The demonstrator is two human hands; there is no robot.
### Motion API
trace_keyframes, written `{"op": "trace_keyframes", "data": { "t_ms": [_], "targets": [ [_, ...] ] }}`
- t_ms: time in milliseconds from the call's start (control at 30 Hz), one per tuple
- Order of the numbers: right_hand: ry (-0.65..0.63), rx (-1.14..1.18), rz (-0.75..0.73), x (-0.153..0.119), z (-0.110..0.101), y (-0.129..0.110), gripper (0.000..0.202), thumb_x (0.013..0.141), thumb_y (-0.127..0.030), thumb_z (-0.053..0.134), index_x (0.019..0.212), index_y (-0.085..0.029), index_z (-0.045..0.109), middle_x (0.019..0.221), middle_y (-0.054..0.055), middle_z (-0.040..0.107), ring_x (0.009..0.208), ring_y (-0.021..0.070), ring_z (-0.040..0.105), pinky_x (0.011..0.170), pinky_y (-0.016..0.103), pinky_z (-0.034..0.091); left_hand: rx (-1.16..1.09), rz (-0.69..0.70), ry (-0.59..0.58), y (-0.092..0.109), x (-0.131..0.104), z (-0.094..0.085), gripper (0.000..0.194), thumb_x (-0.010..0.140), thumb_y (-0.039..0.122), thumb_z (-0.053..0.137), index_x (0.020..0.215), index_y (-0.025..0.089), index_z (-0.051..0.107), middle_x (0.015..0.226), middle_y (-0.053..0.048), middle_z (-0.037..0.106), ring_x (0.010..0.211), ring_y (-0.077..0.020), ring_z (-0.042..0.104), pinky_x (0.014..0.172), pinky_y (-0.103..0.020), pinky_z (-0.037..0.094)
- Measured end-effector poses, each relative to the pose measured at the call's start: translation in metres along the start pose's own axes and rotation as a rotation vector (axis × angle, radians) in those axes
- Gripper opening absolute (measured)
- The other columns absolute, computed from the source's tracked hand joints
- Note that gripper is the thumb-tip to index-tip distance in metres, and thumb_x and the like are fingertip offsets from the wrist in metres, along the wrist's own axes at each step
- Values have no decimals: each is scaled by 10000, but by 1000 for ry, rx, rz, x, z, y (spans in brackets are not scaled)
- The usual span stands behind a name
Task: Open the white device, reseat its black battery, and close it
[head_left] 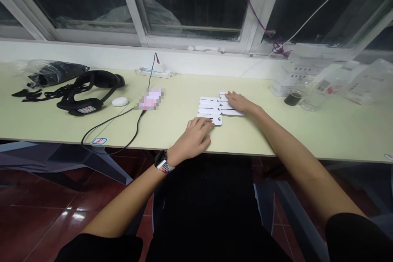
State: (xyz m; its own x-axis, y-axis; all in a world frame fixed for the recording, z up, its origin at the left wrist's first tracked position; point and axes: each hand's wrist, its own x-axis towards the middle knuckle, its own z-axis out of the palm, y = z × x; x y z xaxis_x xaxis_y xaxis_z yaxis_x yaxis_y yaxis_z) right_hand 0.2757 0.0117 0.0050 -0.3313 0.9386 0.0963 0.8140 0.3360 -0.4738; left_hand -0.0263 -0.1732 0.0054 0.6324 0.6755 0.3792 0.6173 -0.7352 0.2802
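Observation:
White flat cards with rounded corners, black lines and small W-like marks lie side by side in two adjoining columns on the table. My left hand (194, 137) rests its fingertips on the nearest card of the left column (217, 120), fingers stretched out and thumb apart. Above it in that column are two more cards (209, 105). Over the upper part of the right column (232, 112) lies my right hand (240, 101), its fingers spread and touching the cards. Part of that column is hidden under the fingers. Neither hand grips anything.
On the pale table (178, 127), a blurred phone-like object (151, 99) with black cables (139, 125), a white oval case (120, 101) and a black headset (82, 98) lie left. A power strip (155, 73) sits behind. Right are a dark-filled cup (293, 98) and stacked white baskets (294, 69).

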Motion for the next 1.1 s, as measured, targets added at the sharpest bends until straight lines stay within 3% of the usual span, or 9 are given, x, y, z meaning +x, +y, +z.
{"op": "trace_keyframes", "data": {
  "t_ms": [200, 300, 433, 567, 733, 933, 1100],
  "targets": [
    [98, -26, -5, -6, 12, -7, 714, 1101, -601, 330, 1728, -266, 403, 1859, 38, 251, 1737, 380, 131, 1403, 648, 121, 6, 1, 1, 0, 0, -1, 447, 1022, 153, 485, 1459, 190, 574, 1487, -161, 577, 1392, -366, 502, 1174, -575, 439],
    [78, -36, 18, -15, 19, -9, 701, 1100, -584, 345, 1692, -229, 467, 1839, 77, 311, 1722, 400, 197, 1397, 637, 181, 8, 14, 11, -1, -1, 1, 448, 1028, 156, 484, 1465, 196, 573, 1485, -161, 577, 1392, -364, 506, 1169, -572, 444],
    [87, -42, 2, -30, 25, -12, 674, 1112, -500, 312, 1669, -165, 493, 1829, 113, 329, 1718, 359, 233, 1402, 590, 218, 22, 30, 34, -4, -2, 3, 472, 1018, 152, 496, 1477, 229, 572, 1510, -151, 565, 1415, -366, 498, 1183, -584, 437],
    [108, -36, 2, -47, 26, -19, 624, 1102, -479, 343, 1629, -214, 547, 1805, 94, 385, 1703, 385, 269, 1382, 651, 241, 17, 29, 27, -3, -1, 3, 457, 1025, 154, 488, 1470, 216, 576, 1488, -160, 576, 1400, -368, 507, 1166, -581, 452],
    [146, -41, -10, -66, 25, -31, 580, 1083, -423, 372, 1577, -215, 593, 1761, 107, 456, 1673, 380, 333, 1365, 648, 287, 31, 29, 18, -1, -1, 2, 448, 1026, 147, 482, 1462, 188, 577, 1488, -176, 573, 1400, -373, 500, 1164, -589, 452],
    [163, -111, -68, -76, 26, -45, 529, 1055, -350, 387, 1466, -133, 639, 1642, 212, 556, 1534, 407, 484, 1271, 635, 413, 23, 35, 37, -3, -1, 3, 493, 1003, 139, 503, 1482, 219, 587, 1483, -157, 586, 1391, -377, 513, 1155, -598, 466],
    [192, -97, -62, -77, 24, -49, 459, 1040, -315, 418, 1409, -204, 668, 1548, 160, 631, 1477, 376, 536, 1252, 627, 440, 21, 31, 27, -2, -1, 2, 473, 1011, 145, 497, 1468, 224, 589, 1479, -156, 584, 1390, -375, 513, 1158, -597, 460]
  ]
}}
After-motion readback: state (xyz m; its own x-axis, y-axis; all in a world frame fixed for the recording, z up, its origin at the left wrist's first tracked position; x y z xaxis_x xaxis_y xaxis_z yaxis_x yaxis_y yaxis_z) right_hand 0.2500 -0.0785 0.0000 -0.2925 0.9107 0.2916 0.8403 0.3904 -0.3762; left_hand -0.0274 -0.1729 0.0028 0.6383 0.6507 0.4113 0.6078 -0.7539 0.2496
